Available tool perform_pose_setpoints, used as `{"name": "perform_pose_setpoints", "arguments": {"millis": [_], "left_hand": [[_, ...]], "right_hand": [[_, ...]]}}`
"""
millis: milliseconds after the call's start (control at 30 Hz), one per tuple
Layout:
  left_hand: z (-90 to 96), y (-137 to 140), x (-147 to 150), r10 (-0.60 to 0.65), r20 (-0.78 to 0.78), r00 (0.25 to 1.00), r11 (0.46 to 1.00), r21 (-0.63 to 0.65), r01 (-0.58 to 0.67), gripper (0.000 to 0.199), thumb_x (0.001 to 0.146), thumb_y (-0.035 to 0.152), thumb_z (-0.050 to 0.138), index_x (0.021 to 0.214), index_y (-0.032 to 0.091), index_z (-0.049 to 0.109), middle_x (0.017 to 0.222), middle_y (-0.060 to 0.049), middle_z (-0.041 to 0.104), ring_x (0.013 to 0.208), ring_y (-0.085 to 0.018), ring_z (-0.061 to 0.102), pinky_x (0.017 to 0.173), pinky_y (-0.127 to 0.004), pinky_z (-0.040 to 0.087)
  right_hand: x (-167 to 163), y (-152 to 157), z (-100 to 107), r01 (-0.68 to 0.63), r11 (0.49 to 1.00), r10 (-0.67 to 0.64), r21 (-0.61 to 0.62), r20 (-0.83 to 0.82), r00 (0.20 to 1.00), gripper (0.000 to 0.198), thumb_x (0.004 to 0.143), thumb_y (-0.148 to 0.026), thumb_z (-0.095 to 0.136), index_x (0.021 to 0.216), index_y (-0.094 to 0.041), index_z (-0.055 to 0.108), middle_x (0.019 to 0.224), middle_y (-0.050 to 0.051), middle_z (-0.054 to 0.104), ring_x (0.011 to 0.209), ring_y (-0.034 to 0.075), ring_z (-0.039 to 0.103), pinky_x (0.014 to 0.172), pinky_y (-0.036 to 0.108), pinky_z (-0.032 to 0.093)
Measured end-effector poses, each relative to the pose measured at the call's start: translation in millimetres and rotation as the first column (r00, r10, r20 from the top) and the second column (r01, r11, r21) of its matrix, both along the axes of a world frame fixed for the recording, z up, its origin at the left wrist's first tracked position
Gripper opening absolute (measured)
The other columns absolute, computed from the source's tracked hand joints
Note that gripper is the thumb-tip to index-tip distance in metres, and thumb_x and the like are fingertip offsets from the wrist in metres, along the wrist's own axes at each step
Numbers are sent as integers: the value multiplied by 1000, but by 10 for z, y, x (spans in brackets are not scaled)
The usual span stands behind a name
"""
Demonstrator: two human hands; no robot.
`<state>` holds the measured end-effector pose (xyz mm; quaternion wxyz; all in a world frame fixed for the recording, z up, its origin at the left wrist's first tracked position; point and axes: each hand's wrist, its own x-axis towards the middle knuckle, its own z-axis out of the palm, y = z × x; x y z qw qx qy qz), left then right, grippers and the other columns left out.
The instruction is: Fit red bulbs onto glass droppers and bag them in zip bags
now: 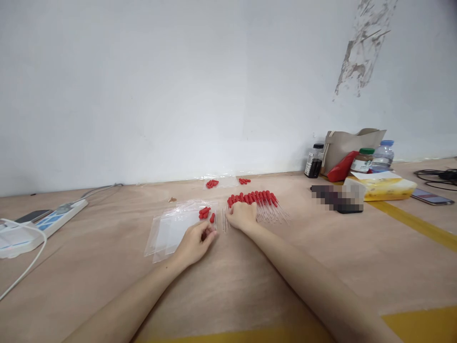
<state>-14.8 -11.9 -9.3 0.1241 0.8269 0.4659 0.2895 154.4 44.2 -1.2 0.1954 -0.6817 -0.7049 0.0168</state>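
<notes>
Red-topped clear tubes (pixel 265 197) lie side by side on the brown-covered table (pixel 232 295) in the head view, red ends toward the wall, perhaps so that they stay countable and all face one way. Your right hand (pixel 243 214) bends down over the row's left end, its fingertips hidden, so I cannot tell whether they are clamped on a tube. Just left of it, bare clear tubes (pixel 224 222) lie roughly parallel, probably spaced to stay separate. Your left hand (pixel 195 241) is loosely curled near them; whether its fingertips meet on anything is too small to tell. Loose red tops (pixel 204 213) lie just beyond, at the clear plastic bags' (pixel 171 232) right edge, seemingly placed within that hand's reach.
</notes>
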Motion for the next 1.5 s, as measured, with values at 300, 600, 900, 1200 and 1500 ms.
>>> {"name": "perform_pose_setpoints", "arguments": {"millis": [300, 600, 900, 1200, 1500], "left_hand": [[58, 463, 43, 306, -119, 945, 949, 124, -291, 20, 77, 34, 51, 67, 17, 50, 72, -5, 57, 71, -21, 55, 62, -28, 37], [8, 502, 48, 336, -34, 941, 940, 75, -333, 17, 72, 25, 53, 58, 18, 47, 56, -2, 53, 57, -18, 52, 54, -26, 32], [92, 235, 138, 145, 216, 966, 989, -35, -141, 11, 71, 24, 53, 67, 17, 46, 61, 3, 54, 54, -11, 54, 50, -21, 40], [-117, -216, 300, -23, 482, 876, 870, -423, 255, 26, 82, 31, 48, 98, 13, 57, 68, -2, 63, 65, -14, 61, 71, -31, 48], [-162, -198, 290, -87, 577, 812, 859, -370, 355, 26, 78, 38, 57, 86, 14, 53, 70, -1, 60, 64, -12, 58, 65, -26, 47]], "right_hand": [[-197, 89, 165, 59, 984, -64, -166, -27, 998, 25, 69, -26, 53, 88, -14, 63, 91, 15, 66, 87, 25, 60, 83, 42, 25], [-251, 121, 158, 60, 984, -72, -166, -69, 995, 25, 71, -29, 52, 86, -14, 65, 91, 15, 66, 88, 26, 60, 82, 41, 30], [444, -328, 130, -222, 958, 256, 180, -193, 947, 24, 85, -27, 39, 81, -15, 59, 80, 6, 64, 73, 15, 58, 63, 24, 36], [795, -860, -166, -450, 809, 533, 377, -148, 833, 16, 84, -20, 41, 86, -18, 56, 79, 3, 62, 71, 14, 55, 71, 28, 36], [661, -969, -203, -501, 799, 570, 332, -153, 808, 13, 83, -18, 42, 84, -18, 55, 74, 1, 61, 65, 12, 52, 72, 29, 30]]}}
